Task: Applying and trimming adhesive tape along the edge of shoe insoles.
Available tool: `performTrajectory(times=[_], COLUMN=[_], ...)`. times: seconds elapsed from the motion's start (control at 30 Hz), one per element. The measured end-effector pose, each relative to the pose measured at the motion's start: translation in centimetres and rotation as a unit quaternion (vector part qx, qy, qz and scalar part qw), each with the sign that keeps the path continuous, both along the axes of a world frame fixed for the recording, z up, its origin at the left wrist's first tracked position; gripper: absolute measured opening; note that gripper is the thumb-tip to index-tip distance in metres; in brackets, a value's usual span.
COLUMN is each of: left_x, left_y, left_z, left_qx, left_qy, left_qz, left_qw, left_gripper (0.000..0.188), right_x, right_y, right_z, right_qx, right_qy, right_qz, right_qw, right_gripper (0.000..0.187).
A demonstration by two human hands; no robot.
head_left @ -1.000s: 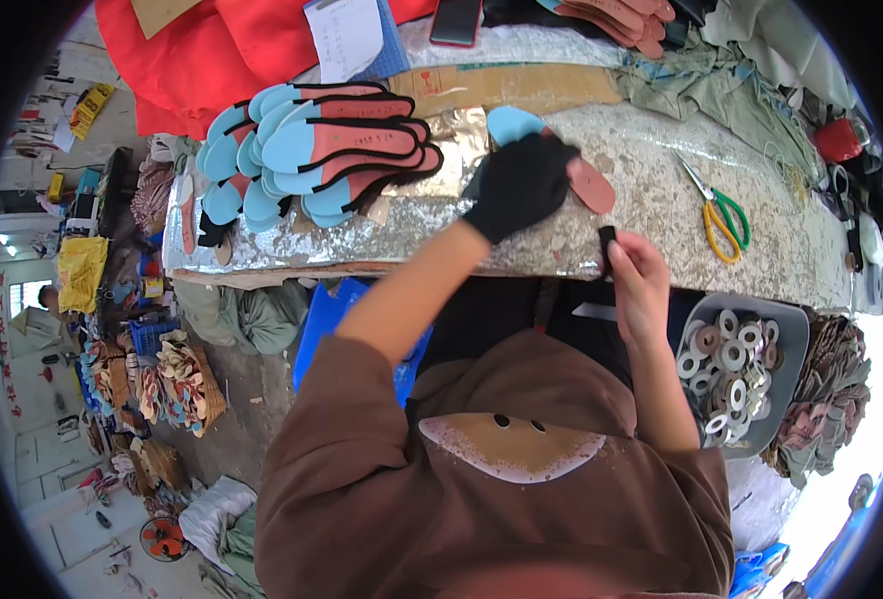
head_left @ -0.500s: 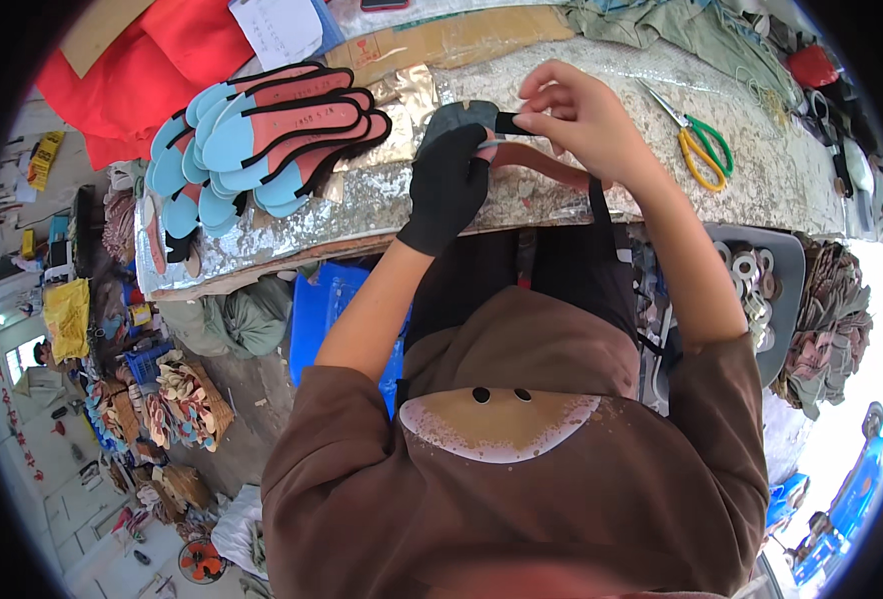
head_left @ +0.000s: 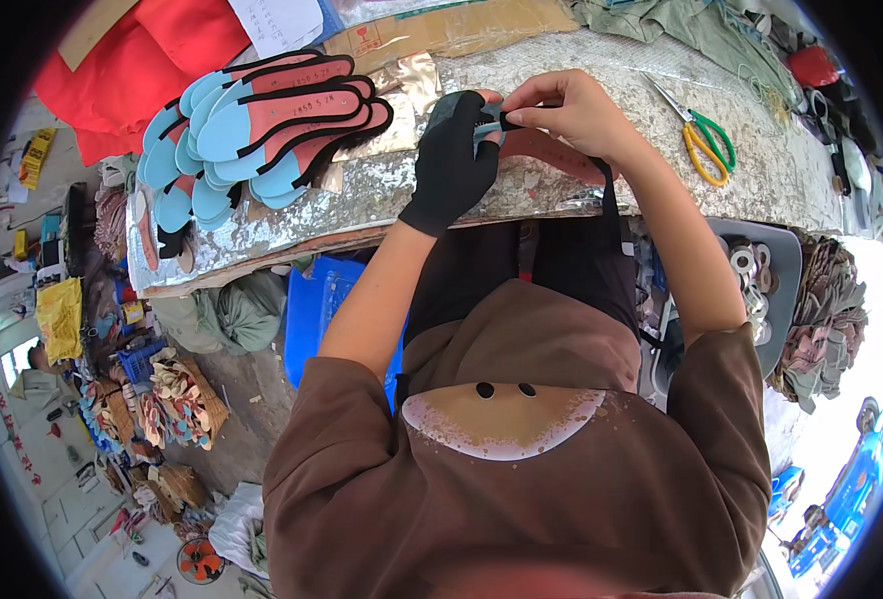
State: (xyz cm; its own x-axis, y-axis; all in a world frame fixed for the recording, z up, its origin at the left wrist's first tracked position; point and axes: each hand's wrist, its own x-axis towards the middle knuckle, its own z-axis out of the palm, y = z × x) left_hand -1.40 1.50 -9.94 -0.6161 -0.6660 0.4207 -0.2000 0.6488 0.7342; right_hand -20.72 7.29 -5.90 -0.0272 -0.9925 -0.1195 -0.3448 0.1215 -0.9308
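Note:
Over the worktable (head_left: 751,105), my left hand (head_left: 451,165), in a black fingerless glove, is closed around one end of an insole (head_left: 553,155). The insole's pinkish body bends away to the right, and its blue-grey end is partly hidden by the glove. My bare right hand (head_left: 571,115) has thumb and fingers pinched on a black edging strip (head_left: 611,200) at the insole's edge beside the left fingertips. A length of that strip hangs past the table's front edge. To the left lies an overlapping pile of pink and light-blue insoles (head_left: 282,110) with black-bound edges.
Scissors (head_left: 706,145) with green and yellow handles lie on the table at the right. Red cloth (head_left: 132,70), a cardboard strip (head_left: 451,30) and green-grey fabric (head_left: 681,35) are at the far side. Below the table are a blue bin (head_left: 307,319) and a grey tub of rolls (head_left: 786,290).
My right fingers, loosely spread before, have come down and closed on the black strip. My left hand has shifted slightly and tilted upward on the insole, covering more of its end.

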Motion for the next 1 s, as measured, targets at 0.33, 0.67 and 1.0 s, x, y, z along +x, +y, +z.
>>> performTrajectory(times=[0.33,0.67,1.0], left_x=[-0.1,0.4,-2.7], left_y=[0.1,1.0,-2.7], left_z=[0.0,-0.2,2.9], left_qx=[-0.024,-0.053,-0.072], left_qy=[-0.002,0.008,-0.184], left_qz=[-0.009,0.017,-0.19], left_qw=[1.0,0.998,0.962], left_gripper=[0.022,0.013,0.016], right_x=[1.2,-2.5,1.3], right_y=[1.3,2.2,3.9], right_z=[-1.2,0.0,0.8], right_qx=[-0.256,-0.012,-0.167], right_qy=[0.276,0.134,0.473], right_qz=[-0.039,0.023,-0.03], right_qw=[0.926,0.991,0.864], right_gripper=[0.016,0.015,0.016])
